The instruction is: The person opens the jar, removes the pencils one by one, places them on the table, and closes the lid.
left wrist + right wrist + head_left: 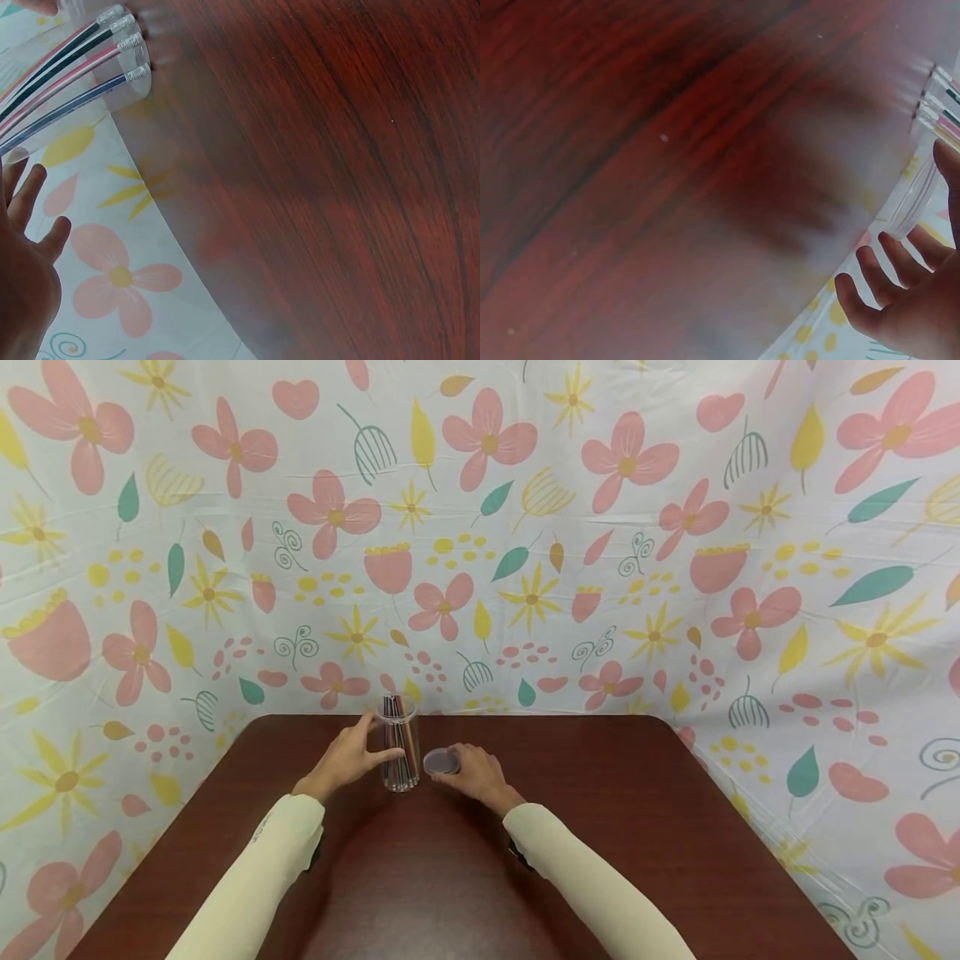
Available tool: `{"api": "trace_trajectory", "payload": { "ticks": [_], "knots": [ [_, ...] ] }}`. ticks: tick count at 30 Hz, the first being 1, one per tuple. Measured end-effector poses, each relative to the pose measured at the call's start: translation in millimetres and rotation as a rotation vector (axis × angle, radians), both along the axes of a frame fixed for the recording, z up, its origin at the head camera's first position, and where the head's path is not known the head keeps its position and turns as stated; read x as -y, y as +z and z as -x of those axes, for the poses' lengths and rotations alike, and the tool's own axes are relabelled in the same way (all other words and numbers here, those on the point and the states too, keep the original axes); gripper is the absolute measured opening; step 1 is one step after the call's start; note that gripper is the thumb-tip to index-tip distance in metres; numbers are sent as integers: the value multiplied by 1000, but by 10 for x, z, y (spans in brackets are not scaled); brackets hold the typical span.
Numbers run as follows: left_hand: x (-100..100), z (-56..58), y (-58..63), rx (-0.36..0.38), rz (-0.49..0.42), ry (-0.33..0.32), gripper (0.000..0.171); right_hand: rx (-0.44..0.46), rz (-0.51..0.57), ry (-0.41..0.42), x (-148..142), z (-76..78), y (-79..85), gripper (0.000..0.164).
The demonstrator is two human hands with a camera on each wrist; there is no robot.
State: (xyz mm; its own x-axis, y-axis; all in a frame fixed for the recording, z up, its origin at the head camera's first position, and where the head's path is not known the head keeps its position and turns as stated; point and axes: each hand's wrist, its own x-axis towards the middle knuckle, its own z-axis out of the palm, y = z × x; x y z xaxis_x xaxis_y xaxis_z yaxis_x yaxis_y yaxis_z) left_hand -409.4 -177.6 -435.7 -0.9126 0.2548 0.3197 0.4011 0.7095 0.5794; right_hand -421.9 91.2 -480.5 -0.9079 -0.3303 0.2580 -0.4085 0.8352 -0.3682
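A clear plastic jar (401,772) full of striped pencils (67,79) stands upright on the table. The pencils' silver-banded ends sit at the jar's bottom. My left hand (347,758) grips the jar from its left side, thumb across the front and fingers on the far side. To the right of the jar, my right hand (480,773) holds a round clear lid (441,762) by its edge, between thumb and fingers, tilted and apart from the jar. In the right wrist view the lid (913,201) shows between thumb and fingertips.
The dark red-brown wooden table (450,877) has a glossy top and rounded far corners. Behind it and at both sides hangs a white cloth (480,568) printed with flowers and leaves. The jar stands near the table's far edge.
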Motion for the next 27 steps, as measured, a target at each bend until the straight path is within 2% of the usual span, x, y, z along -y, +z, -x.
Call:
{"api": "trace_trajectory", "payload": {
  "ticks": [14,22,27],
  "knots": [
    [-6,-23,24,13,-3,-6,89,51,-40,-15,11,-12,-78,69],
    [2,-29,26,18,7,-4,89,48,-76,-9,12,5,-115,68],
    [4,-28,14,21,10,-5,89,57,-100,10,6,15,-33,69]
  ]
}}
